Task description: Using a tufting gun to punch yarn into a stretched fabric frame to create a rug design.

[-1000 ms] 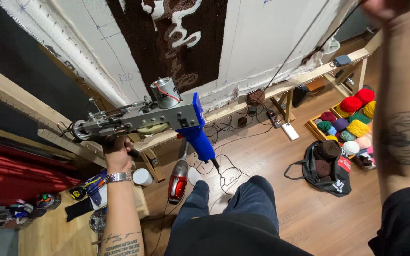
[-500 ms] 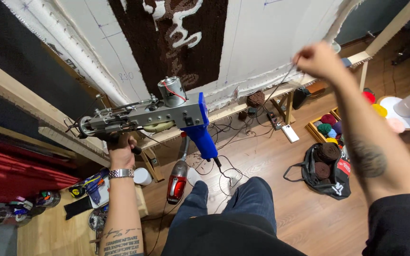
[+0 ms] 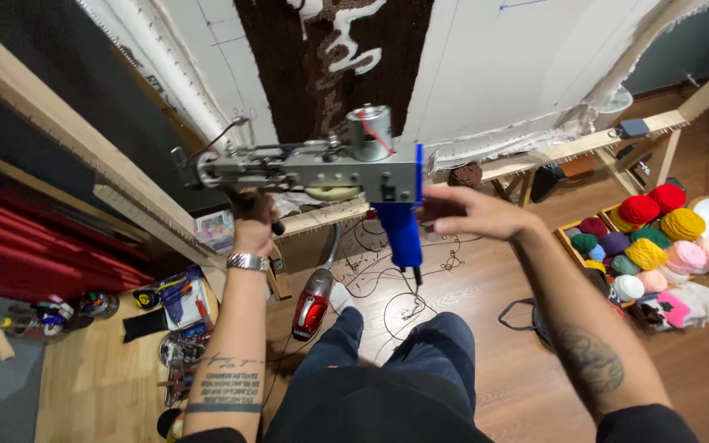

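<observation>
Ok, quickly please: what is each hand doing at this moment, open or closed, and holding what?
Left hand: closed on the black front grip of the tufting gun.
Right hand: fingers loosely open, beside the gun's blue handle; contact cannot be told.

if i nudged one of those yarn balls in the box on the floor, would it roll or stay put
Probably stays put: the yarn balls sit packed against each other inside the wooden box. They look soft and light, so one would likely squash before sliding. Lifted onto the smooth wood floor, a round one could roll easily.
</observation>
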